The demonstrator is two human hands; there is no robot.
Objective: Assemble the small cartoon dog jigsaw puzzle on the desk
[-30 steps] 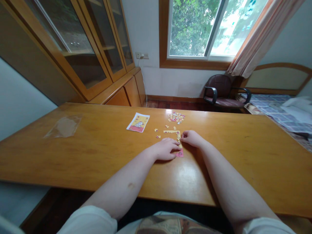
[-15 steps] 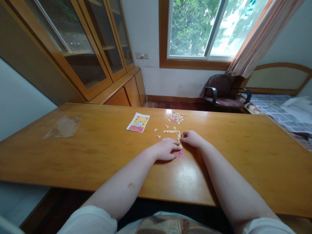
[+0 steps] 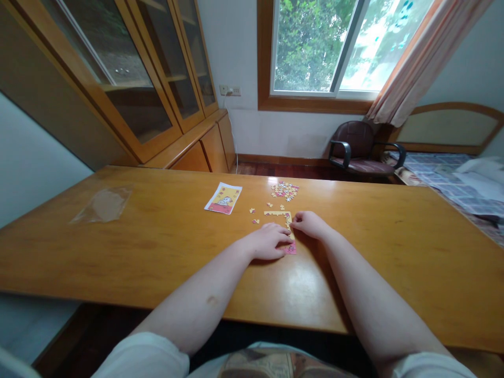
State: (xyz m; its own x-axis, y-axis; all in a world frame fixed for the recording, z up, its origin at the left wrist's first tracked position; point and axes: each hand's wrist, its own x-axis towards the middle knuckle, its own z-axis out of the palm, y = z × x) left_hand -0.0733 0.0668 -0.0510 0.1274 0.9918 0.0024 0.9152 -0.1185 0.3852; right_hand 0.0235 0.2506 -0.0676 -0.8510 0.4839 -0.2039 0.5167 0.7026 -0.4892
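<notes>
Glossy worktop carries a puzzle border, probably light, stiff, best edge-held; left hand spreads its fingers, right hand bunches its at three o'clock, pinch unclear.

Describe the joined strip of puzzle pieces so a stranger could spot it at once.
On the long wooden table, find the left hand and the right hand. Where they nearly meet lies the joined strip, bent at a corner, mostly yellow with a pink near end. Unlike the heap of loose pieces beyond it and the scattered single pieces, it forms one connected line.
</notes>
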